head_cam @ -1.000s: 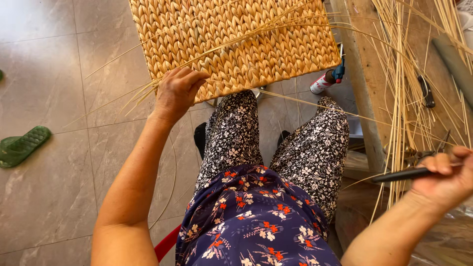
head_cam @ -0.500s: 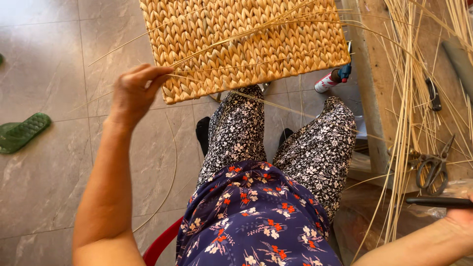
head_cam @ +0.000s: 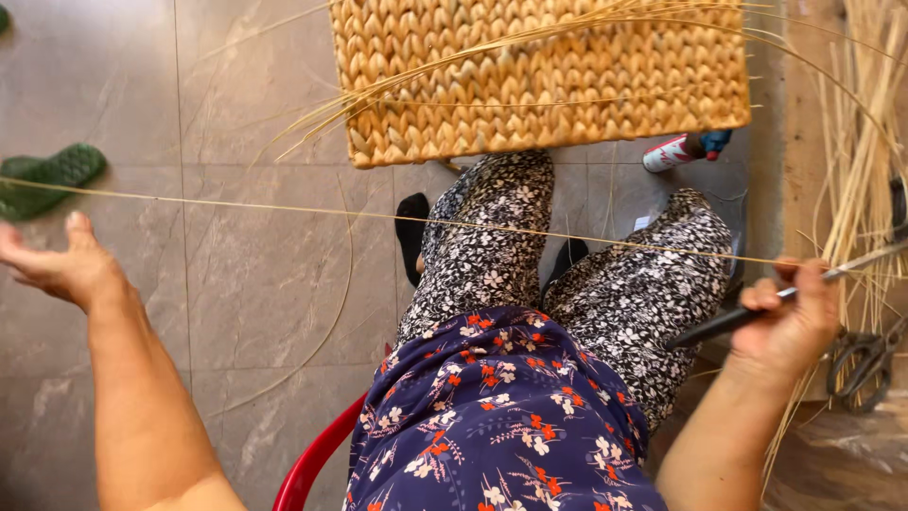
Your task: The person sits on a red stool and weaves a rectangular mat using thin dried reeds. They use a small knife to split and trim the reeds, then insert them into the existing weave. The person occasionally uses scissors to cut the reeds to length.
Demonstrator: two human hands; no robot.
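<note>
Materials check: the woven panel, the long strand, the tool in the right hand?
Woven panel: looks like dried plant fibre, maybe straw or rush; golden, matte, plaited in chunky rows. Long strand: seemingly the same dry fibre, thin, pale, stretched out toward the left hand. Tool in the right hand: dark handle, likely plastic or wood; grey shaft with a metallic glint.

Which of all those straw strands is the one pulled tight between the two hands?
The long thin pale strand running level across the knees, from left hand to right hand; the others hang loose.
</note>
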